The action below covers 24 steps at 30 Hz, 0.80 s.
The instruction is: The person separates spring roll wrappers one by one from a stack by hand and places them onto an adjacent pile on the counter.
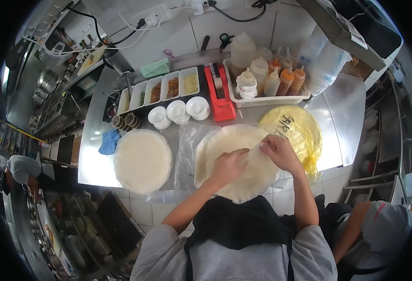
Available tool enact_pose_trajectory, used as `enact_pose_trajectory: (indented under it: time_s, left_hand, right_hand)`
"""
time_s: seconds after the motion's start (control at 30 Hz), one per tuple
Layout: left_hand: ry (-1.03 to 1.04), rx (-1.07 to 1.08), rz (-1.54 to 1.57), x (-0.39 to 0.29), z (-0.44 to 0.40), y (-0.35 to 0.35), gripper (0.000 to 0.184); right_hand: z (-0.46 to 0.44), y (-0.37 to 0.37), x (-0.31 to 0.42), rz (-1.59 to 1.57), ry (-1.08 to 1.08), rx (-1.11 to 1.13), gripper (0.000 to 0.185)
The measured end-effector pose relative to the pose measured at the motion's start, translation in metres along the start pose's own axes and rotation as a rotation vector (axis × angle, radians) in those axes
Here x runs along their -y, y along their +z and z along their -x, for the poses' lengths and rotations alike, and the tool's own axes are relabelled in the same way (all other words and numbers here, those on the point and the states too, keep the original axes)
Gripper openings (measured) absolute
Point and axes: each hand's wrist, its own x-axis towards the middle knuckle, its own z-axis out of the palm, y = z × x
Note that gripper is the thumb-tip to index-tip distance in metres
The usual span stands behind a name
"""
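In front of me lies a stack of thin, round, pale sheets [224, 140], like flat dough wrappers, on clear plastic. My left hand [230, 166] rests on the stack with its fingers stretched out to the right. Higher and to the right, my right hand [281, 152] pinches the raised edge of the top sheet [257, 164] between thumb and fingers. A second pile of pale round sheets [143, 161] sits to the left. Behind my right hand is a yellow plastic bag [299, 131] with dark writing, wrapped around a flat round stack.
Along the back stand white food trays [172, 88], stacked small white dishes [176, 110], a red tape dispenser [221, 93] and a basket [271, 99] of squeeze bottles. A blue cloth [109, 142] lies left. Co-workers are at right [379, 229] and far left [25, 171].
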Motion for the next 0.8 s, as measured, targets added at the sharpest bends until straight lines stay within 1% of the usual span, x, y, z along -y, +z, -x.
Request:
enact_pose_trajectory:
  time_s: [0.07,0.1,0.17,0.2,0.23,0.27,0.37,0.4,0.47,0.5,0.57,0.67,0.7,0.77,0.8]
  left_hand:
    - [-0.275,-0.058,0.231,0.009,-0.009,-0.004,0.039]
    - [-0.26,-0.059,0.108,0.021,-0.031,-0.001,0.037]
    - [-0.286,-0.031,-0.162,0.041,-0.046,-0.005,0.034]
    - [-0.274,-0.017,-0.196,0.044,-0.047,-0.008,0.034]
    - [-0.258,-0.008,-0.232,0.046,-0.05,-0.01,0.034]
    - [-0.246,0.007,-0.267,0.047,-0.05,-0.012,0.034]
    - [-0.244,0.237,-0.191,0.044,-0.041,-0.015,0.031]
    - [-0.204,0.187,-0.167,0.049,-0.037,-0.013,0.029]
    - [-0.128,0.088,-0.119,0.062,-0.03,-0.005,0.026]
    - [-0.065,0.013,-0.168,0.061,-0.03,-0.008,0.024]
    - [0.066,-0.146,-0.269,0.053,-0.037,-0.02,0.02]
    - [0.236,-0.072,-0.28,0.049,-0.053,-0.045,0.02]
    - [0.245,-0.022,-0.197,0.044,-0.056,-0.054,0.02]
    - [0.263,0.081,-0.033,0.029,-0.058,-0.073,0.018]
    - [0.22,0.085,0.037,0.021,-0.058,-0.082,0.017]
  right_hand:
    - [-0.012,0.013,-0.01,0.007,0.063,-0.123,0.017]
    - [-0.026,0.016,-0.029,0.118,0.005,-0.22,0.016]
    - [-0.043,0.044,-0.063,0.289,-0.075,-0.376,0.013]
    - [-0.047,0.054,-0.069,0.46,-0.112,-0.452,0.01]
    - [-0.05,0.057,-0.069,0.484,-0.11,-0.465,0.01]
    - [-0.051,0.06,-0.069,0.506,-0.104,-0.473,0.01]
    - [-0.045,0.057,-0.064,0.512,-0.115,-0.436,0.01]
    - [-0.042,0.055,-0.06,0.499,-0.126,-0.418,0.01]
    - [-0.035,0.054,-0.059,0.479,-0.268,-0.484,0.008]
    - [-0.033,0.053,-0.057,0.465,-0.342,-0.517,0.008]
    - [-0.023,0.044,-0.038,0.321,-0.437,-0.429,0.01]
    - [-0.01,0.024,-0.001,0.125,-0.547,-0.34,0.014]
    - [-0.005,0.017,0.01,0.06,-0.574,-0.316,0.016]
    - [0.001,0.001,0.027,0.006,-0.537,-0.253,0.017]
    - [0.0,-0.007,0.034,-0.022,-0.52,-0.227,0.017]
